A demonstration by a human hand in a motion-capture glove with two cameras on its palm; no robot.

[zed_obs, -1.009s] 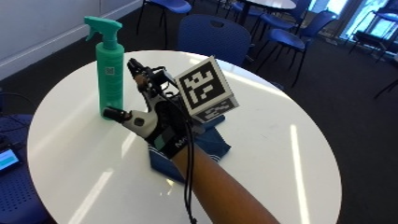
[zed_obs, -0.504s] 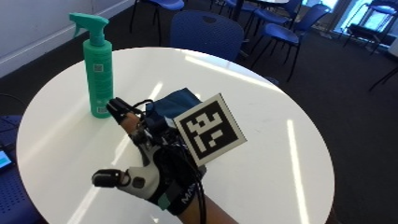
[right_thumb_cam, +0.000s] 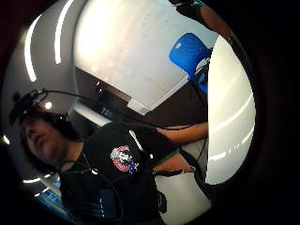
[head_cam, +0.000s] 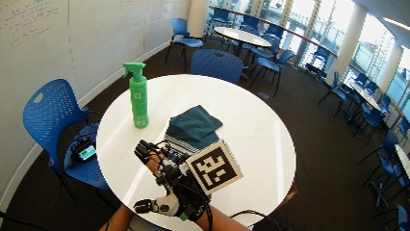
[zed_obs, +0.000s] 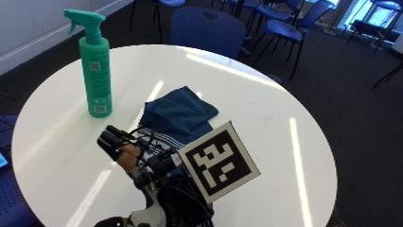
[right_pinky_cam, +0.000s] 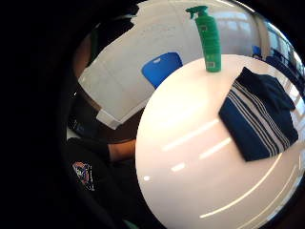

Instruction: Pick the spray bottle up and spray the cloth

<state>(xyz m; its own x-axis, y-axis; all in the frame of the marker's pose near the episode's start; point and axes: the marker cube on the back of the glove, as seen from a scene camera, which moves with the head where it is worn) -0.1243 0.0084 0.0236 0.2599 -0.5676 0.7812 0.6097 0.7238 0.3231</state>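
A tall green spray bottle [zed_obs: 96, 78] [head_cam: 137, 98] [right_pinky_cam: 208, 40] stands upright on the left part of the round white table [zed_obs: 271, 109] [head_cam: 256, 110]. Just right of it lies a folded dark blue cloth [zed_obs: 179, 113] [head_cam: 192, 127] [right_pinky_cam: 259, 117] with white stripes at its near end. My gloved right hand [zed_obs: 123, 149] [head_cam: 150, 156] hovers over the table's near side, in front of the cloth. Its fingers are relaxed, point toward the bottle and hold nothing. It is well apart from the bottle.
A blue chair [zed_obs: 211, 28] stands behind the table and another blue chair [head_cam: 51, 110] to its left, with a small device [head_cam: 85, 151] on a seat beside it. More chairs and tables fill the room's far end. The person sits at the near edge.
My hand was close beside the bottle a second ago and has drawn back toward the table's near edge. The bottle and the cloth lie where they were.
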